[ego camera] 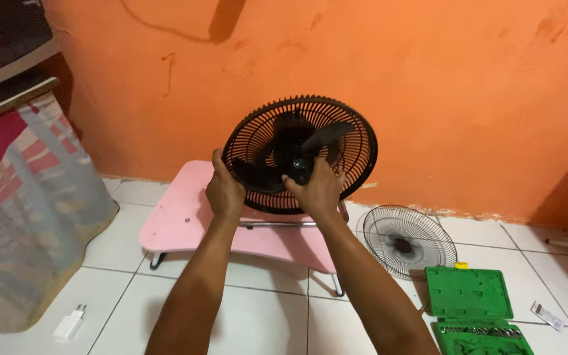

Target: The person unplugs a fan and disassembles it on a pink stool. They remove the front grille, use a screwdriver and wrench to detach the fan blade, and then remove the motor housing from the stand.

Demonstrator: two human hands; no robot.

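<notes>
While the fan [300,154] is standing on the small pink table [185,220], we are gripping its black rear guard at the lower left rim with our left hand [223,190]. Our right hand [317,190] is closing its fingers around the hub at the blade centre. A wire grille [405,240] is leaning against the orange wall [428,79], just beside an open green socket case [471,302] on the tiled floor [264,315].

The fan [300,154] I hold is black throughout, its rear guard a pattern of thin radiating ribs, and it stands out against the orange wall [428,79], which carries darker smudges. Under it sits a pale pink low table [179,223] on white floor tiles [264,315] with grey grout lines. The loose front grille [405,240] is silvery wire spokes, the socket set case [471,302] is bright green, the charger plug [68,323] white, and the cloth [21,197] is striped red, grey and cream.
</notes>
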